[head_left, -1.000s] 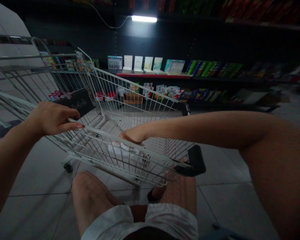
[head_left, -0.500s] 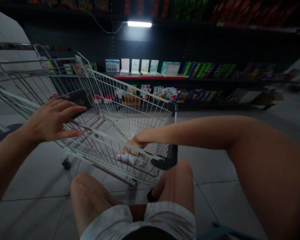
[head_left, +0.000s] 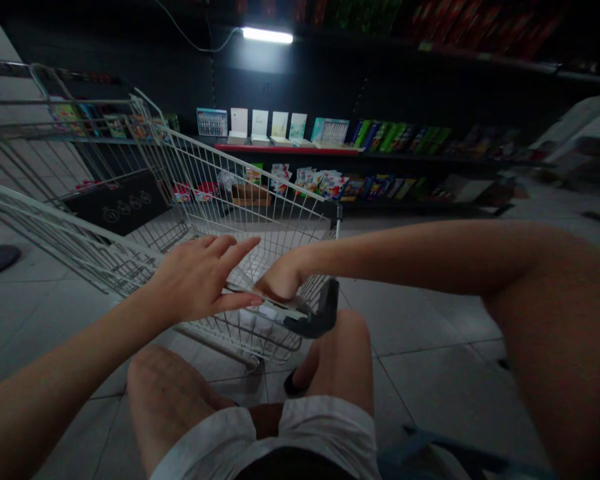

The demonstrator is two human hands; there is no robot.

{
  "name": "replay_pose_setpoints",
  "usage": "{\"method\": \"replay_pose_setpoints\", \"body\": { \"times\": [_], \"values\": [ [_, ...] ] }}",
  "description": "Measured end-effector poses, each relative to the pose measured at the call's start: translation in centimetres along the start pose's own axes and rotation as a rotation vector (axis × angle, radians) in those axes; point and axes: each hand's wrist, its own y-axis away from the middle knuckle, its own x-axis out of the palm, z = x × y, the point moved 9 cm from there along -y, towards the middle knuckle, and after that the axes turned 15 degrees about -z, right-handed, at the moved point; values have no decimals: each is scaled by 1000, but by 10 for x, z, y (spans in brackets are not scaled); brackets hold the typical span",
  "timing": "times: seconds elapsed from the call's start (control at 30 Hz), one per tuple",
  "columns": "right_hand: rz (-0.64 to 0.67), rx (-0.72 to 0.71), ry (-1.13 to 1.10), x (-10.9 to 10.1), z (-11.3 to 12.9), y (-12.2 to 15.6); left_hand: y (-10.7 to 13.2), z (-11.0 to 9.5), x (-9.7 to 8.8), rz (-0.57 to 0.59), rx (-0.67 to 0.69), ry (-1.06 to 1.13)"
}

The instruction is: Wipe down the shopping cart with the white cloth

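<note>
Open left hand (head_left: 195,277), left fingers (head_left: 235,250) released just above the white wire shopping cart (head_left: 260,213) rim; right hand (head_left: 283,280), right fingers (head_left: 267,287) clenched on that rim beside the black plastic handle (head_left: 313,313).

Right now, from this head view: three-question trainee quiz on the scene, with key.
1. True or false: the left hand is open, with its fingers spread.
2. Which hand is nearer the black handle end cap? A: left hand. B: right hand.
3. Fill in the blank: the wire shopping cart stands on a ____ floor.

Key: 1 true; 2 B; 3 tiled.
</note>
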Motion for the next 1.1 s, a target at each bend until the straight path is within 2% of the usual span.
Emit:
{"method": "replay_pose_setpoints", "body": {
  "times": [0.07,0.1,0.13,0.2,0.27,0.33,0.4,0.47,0.53,0.57,0.6,0.67,0.7,0.73,0.77,0.87,0.93,0.97,1.03,1.1],
  "values": [
    [64,24,90,-12,0,21,2,3,6,99,-36,-1],
    [40,16,122,-21,1,27,3,5,8,126,-52,-5],
    [-40,-2,137,-32,0,30,3,6,9,139,-63,-12],
    [-298,-45,142,-52,-6,26,2,8,11,141,-75,-26],
    [-534,-83,163,-62,-18,15,2,10,10,128,-82,-36],
    [-701,-139,180,-69,-30,5,3,11,10,119,-82,-36],
    [-842,-198,175,-87,-35,7,5,13,10,124,-79,-25],
    [-944,-234,168,-110,-32,20,7,15,10,128,-75,-10],
    [-930,-252,188,-123,-22,37,9,18,12,128,-79,-3],
    [-843,-264,213,-119,-14,41,10,20,13,127,-85,-5],
    [-689,-281,247,-105,-6,43,10,22,14,126,-90,-8],
    [-322,-324,299,-65,7,47,11,25,15,127,-99,-5],
    [-189,-352,305,-47,11,53,12,27,15,135,-104,3],
    [-118,-386,300,-36,15,59,13,29,16,145,-111,16],
    [-110,-426,288,-32,19,65,15,32,17,161,-119,30],
    [-265,-569,263,-37,22,90,20,46,17,187,-136,53],
    [-424,-699,278,-36,23,107,22,56,16,184,-123,62],
    [-542,-776,296,-32,24,114,23,60,16,181,-113,71],
    [-866,-938,367,-18,24,124,23,59,14,157,-89,98],
    [-1208,-1095,468,1,17,130,22,48,11,119,-65,133]
  ]
}}
